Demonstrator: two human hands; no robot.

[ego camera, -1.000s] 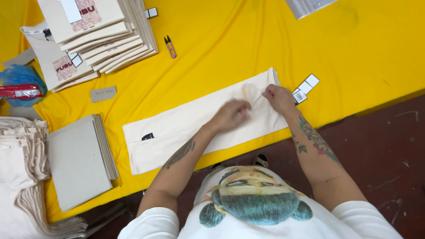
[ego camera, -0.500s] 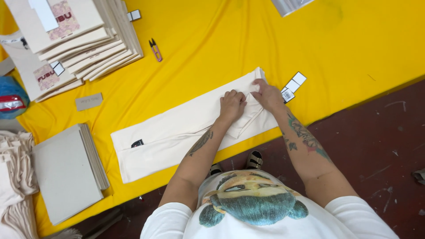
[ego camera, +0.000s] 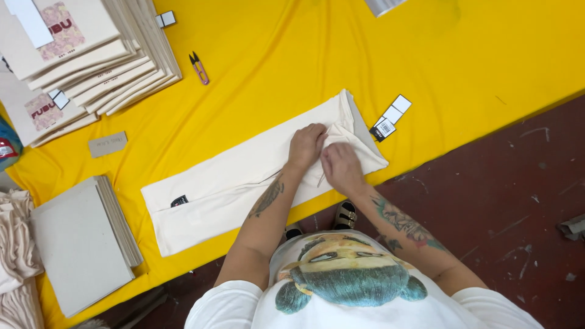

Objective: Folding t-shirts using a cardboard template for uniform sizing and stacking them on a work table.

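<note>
Hands [ego camera: 323, 157] on cream folded garment [ego camera: 244, 176]

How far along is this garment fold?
Done: cream garment lies folded into a long strip on the yellow table. In hand: left hand and right hand press its right end. Left: it is longer than the folded stack.

I wear a white short-sleeved T-shirt [ego camera: 365, 298] with a big cartoon face print, teal hair in buns. Both my forearms carry dark tattoos: one along my left forearm [ego camera: 268, 198], a larger one on my right forearm [ego camera: 402, 222]. Just beyond the shirt, my black buckled sandals [ego camera: 345, 214] show.
</note>
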